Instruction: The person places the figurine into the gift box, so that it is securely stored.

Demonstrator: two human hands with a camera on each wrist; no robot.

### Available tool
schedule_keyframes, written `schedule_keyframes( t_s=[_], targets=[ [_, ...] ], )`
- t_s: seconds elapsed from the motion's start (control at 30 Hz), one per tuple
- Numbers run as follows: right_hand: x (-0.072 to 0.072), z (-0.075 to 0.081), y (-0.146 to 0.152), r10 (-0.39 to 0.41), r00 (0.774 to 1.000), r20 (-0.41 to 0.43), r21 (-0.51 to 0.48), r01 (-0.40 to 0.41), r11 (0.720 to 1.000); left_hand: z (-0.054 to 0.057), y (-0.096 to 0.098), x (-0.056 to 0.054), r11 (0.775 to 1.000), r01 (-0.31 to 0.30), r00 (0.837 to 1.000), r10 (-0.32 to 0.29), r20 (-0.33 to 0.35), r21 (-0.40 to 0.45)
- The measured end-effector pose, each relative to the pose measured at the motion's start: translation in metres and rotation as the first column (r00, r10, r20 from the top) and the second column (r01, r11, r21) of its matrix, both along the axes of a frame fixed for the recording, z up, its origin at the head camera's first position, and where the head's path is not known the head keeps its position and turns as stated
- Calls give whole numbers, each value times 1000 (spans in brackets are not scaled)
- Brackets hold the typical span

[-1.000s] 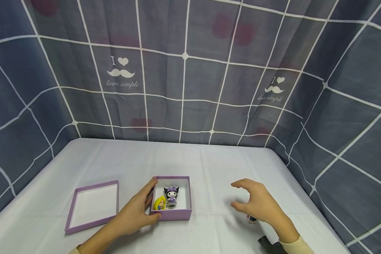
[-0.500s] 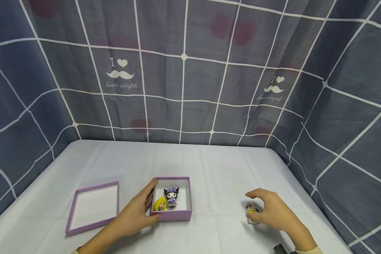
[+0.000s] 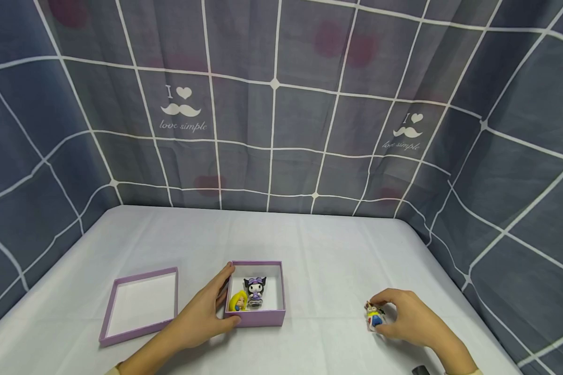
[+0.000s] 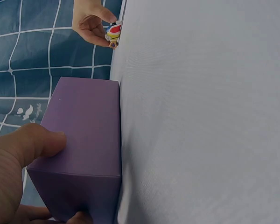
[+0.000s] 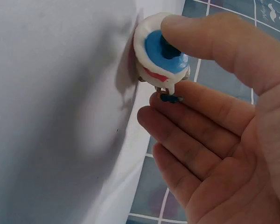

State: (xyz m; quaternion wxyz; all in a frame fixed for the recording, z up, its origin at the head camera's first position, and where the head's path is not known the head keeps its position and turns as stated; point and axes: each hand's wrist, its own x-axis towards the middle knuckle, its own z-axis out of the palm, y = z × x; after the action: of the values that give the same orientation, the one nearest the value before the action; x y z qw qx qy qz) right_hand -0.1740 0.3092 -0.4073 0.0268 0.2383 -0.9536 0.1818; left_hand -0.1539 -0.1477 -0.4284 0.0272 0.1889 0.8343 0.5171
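Observation:
My left hand [image 3: 205, 315] grips the near left corner of a purple box [image 3: 258, 319], thumb on its front wall and fingers along its side. Inside the open box, a black-and-purple figurine [image 3: 255, 290] leans beside a yellow-haired figurine [image 3: 237, 302]. Off to the right, my right hand [image 3: 410, 316] pinches a small figurine in yellow, blue and red [image 3: 374, 317] close over the table. In the right wrist view, the thumb presses the blue-and-white underside of that figurine [image 5: 151, 44], while the other fingers extend below and behind it.
The box's lid [image 3: 141, 304] lies inside up at the left, purple rim around white. A dark object [image 3: 420, 370] shows at the bottom edge near my right wrist. White cloth covers the table [image 3: 309, 250]; checked curtains [image 3: 244, 114] enclose it behind and at both sides.
My right hand has moved right and slightly nearer, and its thumb and fingers have come together on the small figurine. The left hand and box stay put.

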Motion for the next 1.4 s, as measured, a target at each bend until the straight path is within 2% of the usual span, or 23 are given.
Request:
schedule_keyframes(
  t_s=[0.3,0.53,0.9,1.4],
  targets=[
    [-3,-4,0,33,999,-22,-35,-34,999,1,0,0,1000,0,1000,0,-5,-6],
    [-5,-5,-2,39,999,30,-87,-37,996,2,0,0,1000,0,1000,0,4,-8],
    [-9,-10,-7,43,999,-29,-49,-44,998,0,0,0,1000,1,1000,-1,-9,-4],
    [-18,-15,-33,62,995,-79,-194,-76,978,1,-1,0,1000,3,1000,-3,-2,-8]
  ],
)
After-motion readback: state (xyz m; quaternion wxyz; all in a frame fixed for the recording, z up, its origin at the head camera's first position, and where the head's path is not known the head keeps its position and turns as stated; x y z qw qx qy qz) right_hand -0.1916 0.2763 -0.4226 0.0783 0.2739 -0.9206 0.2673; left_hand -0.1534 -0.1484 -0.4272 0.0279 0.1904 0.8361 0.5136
